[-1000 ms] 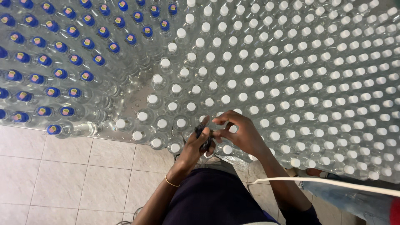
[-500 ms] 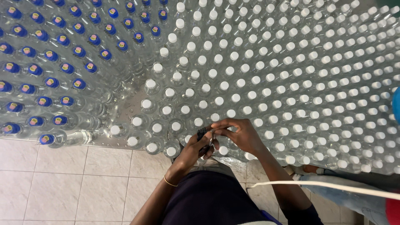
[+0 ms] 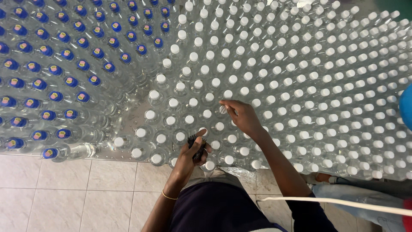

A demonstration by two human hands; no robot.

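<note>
A metal table (image 3: 128, 115) is packed with several clear plastic bottles. The white-capped ones (image 3: 274, 73) fill the middle and right. The blue-capped ones (image 3: 64, 56) stand at the left. My left hand (image 3: 193, 150) is closed around a small dark object (image 3: 198, 147) at the table's near edge, thumb raised. My right hand (image 3: 240, 115) reaches out over the white-capped bottles, its fingertips pinching the top of one uncapped bottle (image 3: 223, 109). A thin gold bracelet (image 3: 168, 196) circles my left wrist.
Beige floor tiles (image 3: 64, 193) lie below the table edge at the left. A white cord (image 3: 343, 203) crosses the lower right, above a bit of blue cloth (image 3: 365, 195). A blue rounded object (image 3: 405, 105) shows at the right edge.
My hands were together at the table's near edge. Now my right hand has moved away forward onto a bottle top, while the left stays near the edge with the dark object.
</note>
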